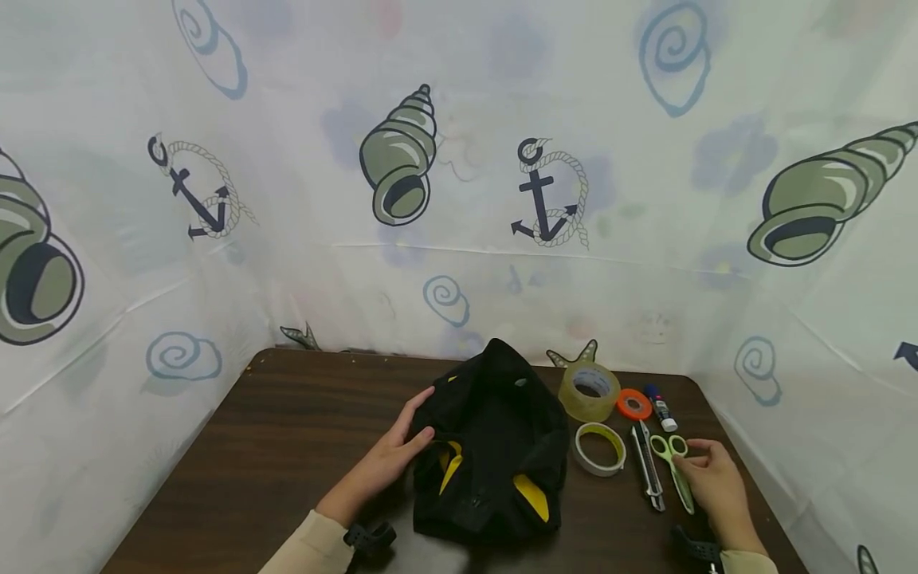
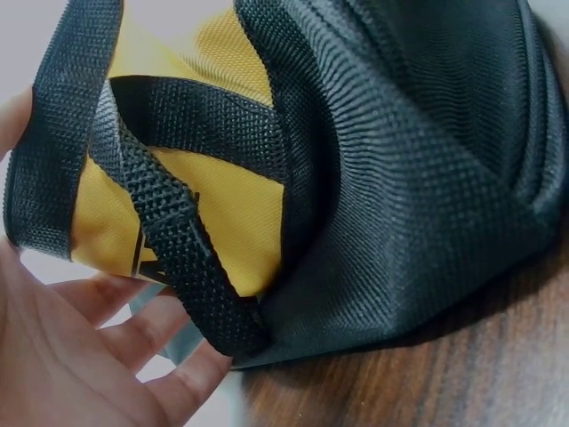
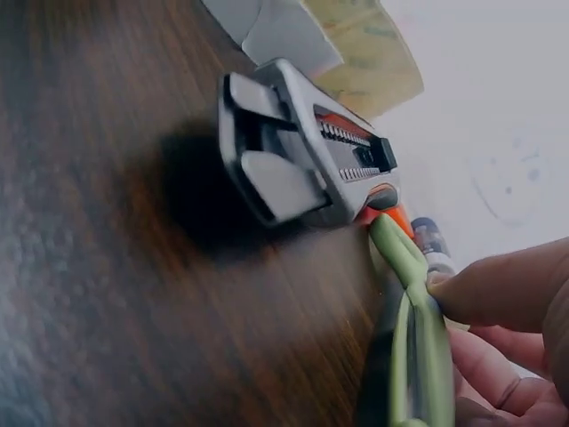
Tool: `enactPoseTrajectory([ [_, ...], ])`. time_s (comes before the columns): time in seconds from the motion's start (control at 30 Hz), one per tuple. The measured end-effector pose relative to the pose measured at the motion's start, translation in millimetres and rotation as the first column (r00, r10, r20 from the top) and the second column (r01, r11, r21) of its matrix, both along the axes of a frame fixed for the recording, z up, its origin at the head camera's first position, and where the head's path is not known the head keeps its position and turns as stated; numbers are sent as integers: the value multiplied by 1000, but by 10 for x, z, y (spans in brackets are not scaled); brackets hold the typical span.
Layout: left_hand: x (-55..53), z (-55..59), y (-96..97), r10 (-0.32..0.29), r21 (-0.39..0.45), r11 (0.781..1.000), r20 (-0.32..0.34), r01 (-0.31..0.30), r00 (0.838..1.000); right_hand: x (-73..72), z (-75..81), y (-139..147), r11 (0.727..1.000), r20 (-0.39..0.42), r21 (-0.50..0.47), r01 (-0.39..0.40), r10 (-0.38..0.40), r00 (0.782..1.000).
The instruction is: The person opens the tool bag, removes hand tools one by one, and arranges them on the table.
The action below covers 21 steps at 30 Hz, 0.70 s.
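Note:
A black fabric bag (image 1: 495,454) with yellow patches stands at the middle of the table. My left hand (image 1: 387,461) grips its left side, thumb on the near face. Close up in the left wrist view, fingers reach under the yellow panel (image 2: 213,213) and a black webbing strap (image 2: 178,222); parts of the fingers are hidden. At the right, my right hand (image 1: 717,482) pinches light green scissors (image 1: 677,470) near the finger loops. Beside them lies a utility knife (image 1: 648,466), large in the right wrist view.
Right of the bag lie a wide clear tape roll (image 1: 588,408), a white tape roll (image 1: 582,458), an orange tape roll (image 1: 624,406) and a glue stick (image 1: 663,410). Printed cloth (image 1: 473,191) walls the brown table (image 1: 287,446) at the back and sides.

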State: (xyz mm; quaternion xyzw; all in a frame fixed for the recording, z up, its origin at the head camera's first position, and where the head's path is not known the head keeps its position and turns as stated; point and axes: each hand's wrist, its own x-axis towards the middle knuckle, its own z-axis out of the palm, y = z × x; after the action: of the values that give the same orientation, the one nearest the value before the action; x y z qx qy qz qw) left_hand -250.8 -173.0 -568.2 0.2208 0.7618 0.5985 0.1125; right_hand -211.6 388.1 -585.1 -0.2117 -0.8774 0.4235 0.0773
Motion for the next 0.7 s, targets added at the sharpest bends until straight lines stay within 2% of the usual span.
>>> enactPoseTrajectory([
  [0.2,-17,-7,28,9,3,1000,1,-9,1000,-53,44,24,999,30,42,-29,28,999],
  [0.5,-27,10,73,16,-3,1000,-13,-16,1000,-107,60,79,999,68,51,-16,13,998],
  [0.7,-19,31,81,13,2,1000,-26,-13,1000,-130,29,81,995,66,101,-5,-1,998],
])
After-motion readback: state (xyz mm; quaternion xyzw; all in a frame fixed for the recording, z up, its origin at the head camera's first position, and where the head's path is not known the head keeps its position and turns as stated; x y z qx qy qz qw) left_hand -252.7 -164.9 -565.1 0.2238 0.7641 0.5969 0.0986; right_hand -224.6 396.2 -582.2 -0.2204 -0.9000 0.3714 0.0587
